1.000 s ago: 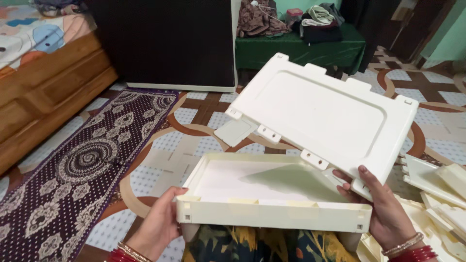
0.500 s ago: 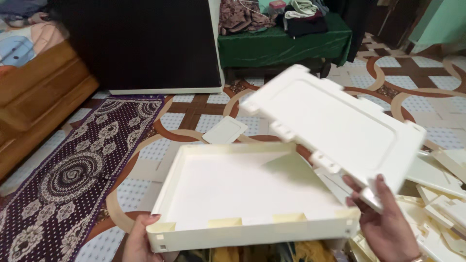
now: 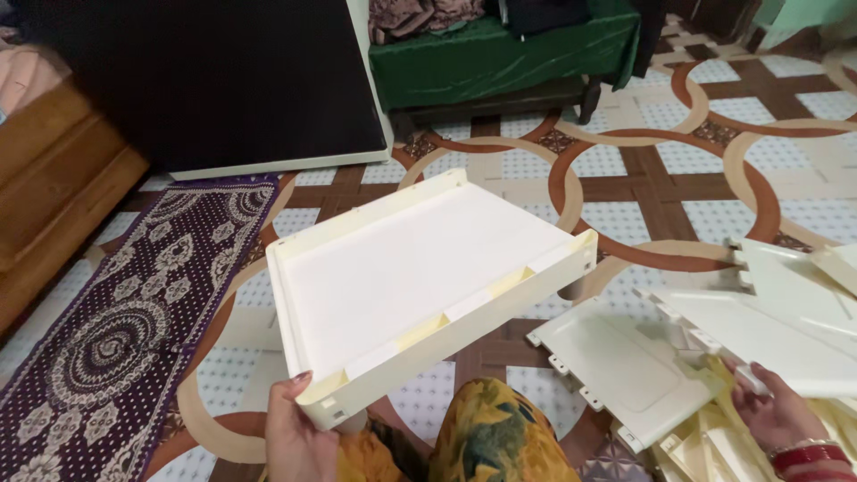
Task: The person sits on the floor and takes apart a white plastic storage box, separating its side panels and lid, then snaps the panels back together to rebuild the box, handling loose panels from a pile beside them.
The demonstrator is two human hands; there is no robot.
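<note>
A cream tray (image 3: 420, 277) was gripped at its near corner by the left hand (image 3: 299, 437); a flat lid (image 3: 794, 335) was grasped by the right hand (image 3: 775, 412).

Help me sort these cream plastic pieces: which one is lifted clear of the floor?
The shallow open tray, held up by the left hand at its near corner. The flat panels rest by the right hand.

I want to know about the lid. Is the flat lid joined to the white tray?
No, the left hand holds the tray alone, while the right hand holds the lid apart.
</note>
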